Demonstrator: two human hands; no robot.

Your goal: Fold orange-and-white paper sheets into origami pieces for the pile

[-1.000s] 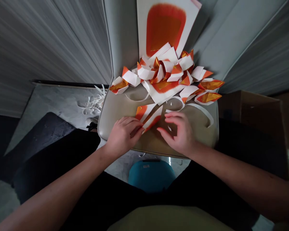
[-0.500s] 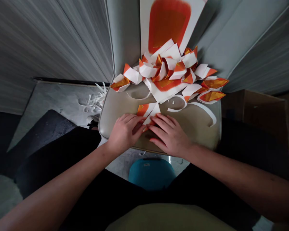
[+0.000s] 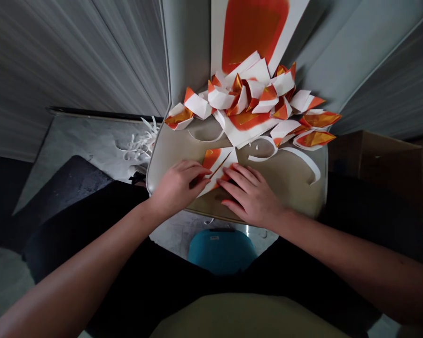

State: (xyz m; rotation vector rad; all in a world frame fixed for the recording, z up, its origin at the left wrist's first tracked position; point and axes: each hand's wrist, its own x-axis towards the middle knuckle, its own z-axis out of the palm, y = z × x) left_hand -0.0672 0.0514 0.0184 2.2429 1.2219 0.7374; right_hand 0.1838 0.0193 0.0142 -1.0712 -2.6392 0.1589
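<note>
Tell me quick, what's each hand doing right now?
Left hand: partly curled at the folded white-and-orange paper; grip cannot be told.
Right hand: open, fingertips on that paper's right side.

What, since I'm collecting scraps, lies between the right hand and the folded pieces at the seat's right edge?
In the head view, curled white strips lie on the seat between the right hand and those folded pieces.
</note>
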